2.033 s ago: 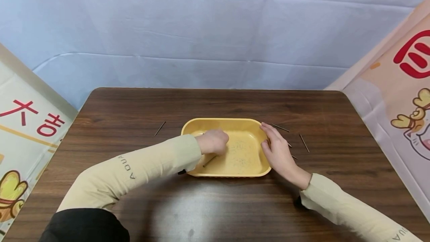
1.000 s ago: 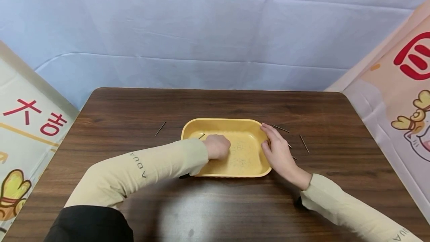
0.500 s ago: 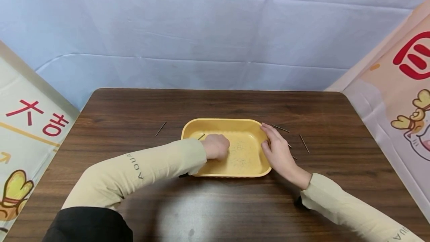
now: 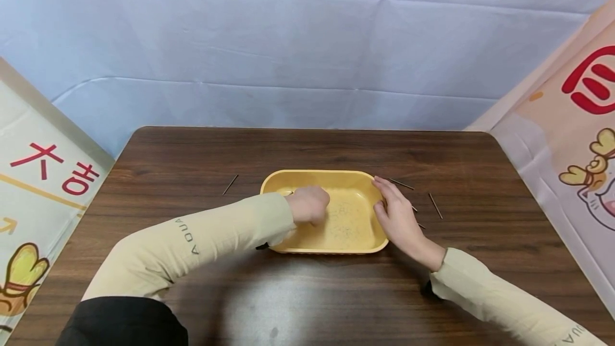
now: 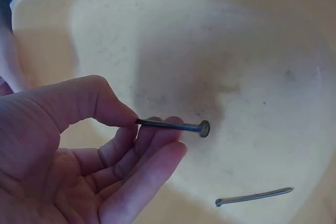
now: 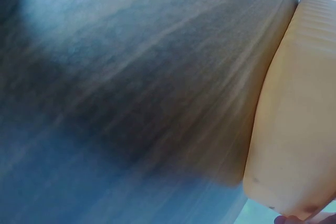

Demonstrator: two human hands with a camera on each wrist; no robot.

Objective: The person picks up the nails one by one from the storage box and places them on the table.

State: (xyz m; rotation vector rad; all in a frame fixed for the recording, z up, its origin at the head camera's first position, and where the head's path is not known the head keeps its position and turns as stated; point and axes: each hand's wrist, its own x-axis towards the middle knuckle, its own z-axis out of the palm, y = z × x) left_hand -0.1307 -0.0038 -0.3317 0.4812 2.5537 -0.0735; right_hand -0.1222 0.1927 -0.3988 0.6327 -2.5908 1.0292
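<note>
A yellow plastic basin (image 4: 353, 218) sits on the table. My left hand (image 4: 309, 204) is inside its left half. In the left wrist view, the thumb and forefinger pinch a dark metal nail (image 5: 170, 125), its flat head pointing away from the palm. Another nail (image 5: 254, 196) lies on the basin floor beyond the fingers. My right hand (image 4: 399, 215) rests against the basin's right rim with its fingers extended; the right wrist view shows mostly the basin's outer wall (image 6: 294, 114) and only a bit of the fingertips.
On the wooden table (image 4: 307, 298), one nail (image 4: 230, 184) lies left of the basin. Several more lie to the right, among them a nail (image 4: 435, 205) and a nail (image 4: 401, 183) near my right hand. A pale cloth (image 4: 307, 41) hangs behind.
My left hand reached down to a nail on the basin floor, took hold of it and has just lifted slightly toward the left. The right hand has stayed at the rim.
</note>
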